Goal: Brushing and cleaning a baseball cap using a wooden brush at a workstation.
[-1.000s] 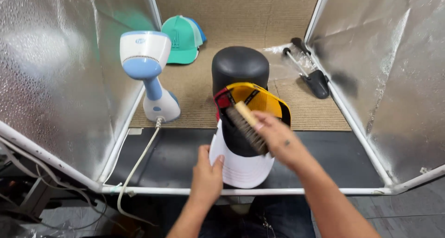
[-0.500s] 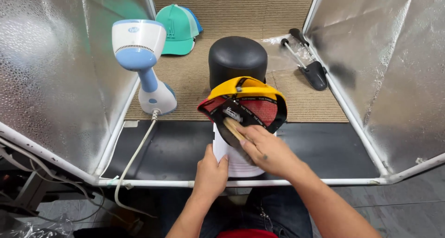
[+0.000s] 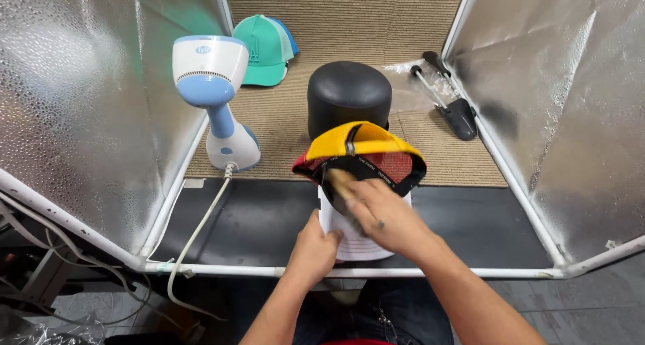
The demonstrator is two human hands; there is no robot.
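Note:
A cap with a yellow crown, red mesh and a white brim [image 3: 366,153] is held upside down near the front of the booth. My left hand [image 3: 316,247] grips its white brim from below. My right hand [image 3: 383,214] holds a wooden brush [image 3: 339,182], blurred by motion, and reaches into the cap's opening. Only the brush's tan end shows past my fingers.
A black dome-shaped cap form [image 3: 349,96] stands just behind the cap. A blue and white handheld steamer [image 3: 215,96] with a white cord stands at the left. A green cap [image 3: 265,49] lies at the back, a black tool [image 3: 453,103] at the right. Silver reflective walls [image 3: 80,103] close in both sides.
The cap has been turned over so its opening faces me. My right hand with the brush went from the cap's outside into the inside. My left hand stayed on the brim.

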